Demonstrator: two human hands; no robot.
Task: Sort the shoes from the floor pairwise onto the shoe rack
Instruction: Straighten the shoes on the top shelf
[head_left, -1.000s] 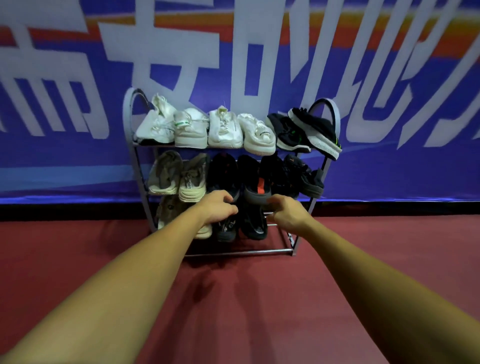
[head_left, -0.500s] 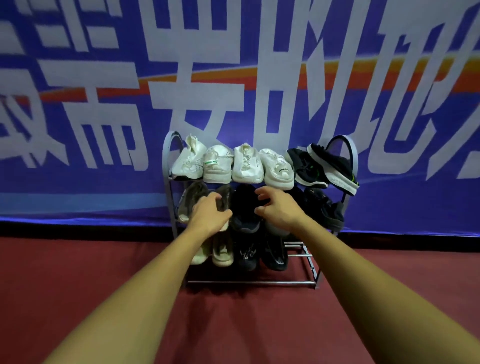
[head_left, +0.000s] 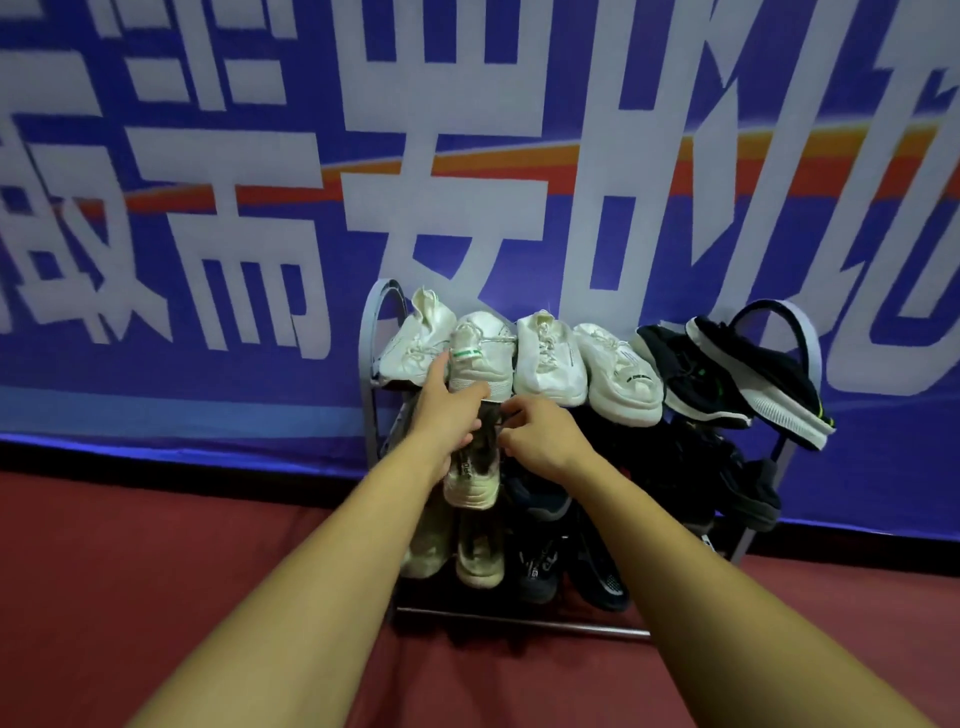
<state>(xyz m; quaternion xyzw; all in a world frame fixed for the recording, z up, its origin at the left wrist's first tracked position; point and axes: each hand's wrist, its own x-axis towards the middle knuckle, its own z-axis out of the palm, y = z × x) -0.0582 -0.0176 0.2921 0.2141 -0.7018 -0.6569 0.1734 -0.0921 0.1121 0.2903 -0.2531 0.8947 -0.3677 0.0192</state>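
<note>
A grey metal shoe rack (head_left: 370, 364) with three tiers stands against the blue banner. Its top tier holds white sneakers (head_left: 550, 358) and a black pair (head_left: 727, 374) at the right end. A beige shoe (head_left: 475, 475) on the middle tier's left side tips toe-down over the front bar. My left hand (head_left: 444, 410) grips its left side, thumb up against a white sneaker with a green tab (head_left: 480, 353). My right hand (head_left: 543, 439) curls its fingertips onto the same shoe's right edge. Black shoes (head_left: 727, 467) fill the rest of the middle tier.
On the bottom tier stand a beige pair (head_left: 480, 556) and a black pair (head_left: 540, 566). Red floor (head_left: 156, 571) spreads in front of and beside the rack. The blue banner (head_left: 208, 234) with large white characters closes off the back.
Both hands have moved left along the middle tier, from the black shoes to the beige shoe. The beige shoe now hangs further forward. My view has swung left and nearer the rack.
</note>
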